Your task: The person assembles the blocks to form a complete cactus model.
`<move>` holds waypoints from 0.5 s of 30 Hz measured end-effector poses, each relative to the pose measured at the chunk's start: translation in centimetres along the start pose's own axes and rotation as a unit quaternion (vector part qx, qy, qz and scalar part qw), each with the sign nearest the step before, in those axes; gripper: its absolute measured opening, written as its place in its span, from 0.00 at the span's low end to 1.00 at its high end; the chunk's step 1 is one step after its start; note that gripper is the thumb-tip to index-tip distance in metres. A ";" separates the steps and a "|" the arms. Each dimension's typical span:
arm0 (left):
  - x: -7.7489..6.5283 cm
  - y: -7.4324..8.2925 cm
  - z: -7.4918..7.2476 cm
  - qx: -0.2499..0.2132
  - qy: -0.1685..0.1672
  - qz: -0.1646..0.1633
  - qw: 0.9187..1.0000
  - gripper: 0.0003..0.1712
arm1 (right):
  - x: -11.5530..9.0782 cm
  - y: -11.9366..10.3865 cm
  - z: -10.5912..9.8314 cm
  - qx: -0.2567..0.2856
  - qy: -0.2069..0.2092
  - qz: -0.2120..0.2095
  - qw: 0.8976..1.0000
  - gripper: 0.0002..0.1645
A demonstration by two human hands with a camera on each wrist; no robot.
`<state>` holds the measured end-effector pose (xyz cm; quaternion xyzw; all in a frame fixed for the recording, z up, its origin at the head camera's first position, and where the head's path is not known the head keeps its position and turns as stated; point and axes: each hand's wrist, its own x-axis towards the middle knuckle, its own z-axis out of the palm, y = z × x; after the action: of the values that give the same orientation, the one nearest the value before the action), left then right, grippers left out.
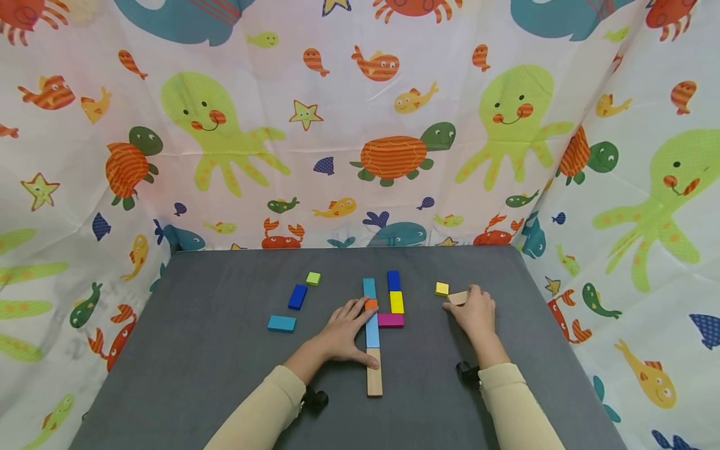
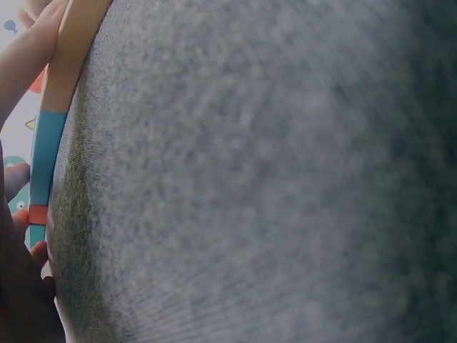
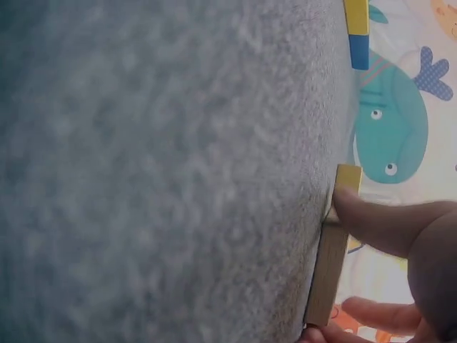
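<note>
My left hand (image 1: 344,331) lies spread over a straight column of blocks. Its fingertips touch an orange block (image 1: 371,304), and the thumb rests by the top of a plain wooden block (image 1: 374,378). A light blue block (image 1: 372,332) sits between those two, with a teal block (image 1: 369,286) at the far end. To the right, my right hand (image 1: 477,315) pinches another wooden block (image 3: 327,275) between thumb and fingers, flat on the table. A yellow cube (image 1: 442,289) is just beyond that block's left end.
Beside the column stand a dark blue block (image 1: 394,280), a yellow block (image 1: 396,302) and a magenta block (image 1: 390,320), end to end. Left of it lie a green cube (image 1: 313,279), a blue block (image 1: 297,297) and a light blue block (image 1: 282,323). A patterned curtain (image 1: 337,144) borders the grey table (image 1: 214,350).
</note>
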<state>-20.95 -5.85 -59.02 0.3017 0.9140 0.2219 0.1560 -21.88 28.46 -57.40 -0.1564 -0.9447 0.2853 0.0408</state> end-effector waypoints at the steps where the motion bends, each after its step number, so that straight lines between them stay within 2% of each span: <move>1: 0.0 0.0 0.0 0.002 -0.002 -0.003 1.000 0.72 | 0.0 0.1 0.0 0.000 0.000 -0.002 1.000 0.49; 7: 0.0 0.1 0.0 0.006 -0.006 -0.009 1.000 0.72 | 0.1 -0.2 -0.3 0.010 0.006 -0.008 1.000 0.42; 15: 0.0 0.0 0.0 0.010 -0.008 -0.011 1.000 0.73 | 0.1 -2.0 -1.2 0.042 -0.008 -0.064 0.997 0.41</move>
<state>-20.93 -5.83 -59.01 0.2954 0.9179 0.2087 0.1630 -22.31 27.55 -55.31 -0.0920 -0.9402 0.3228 0.0580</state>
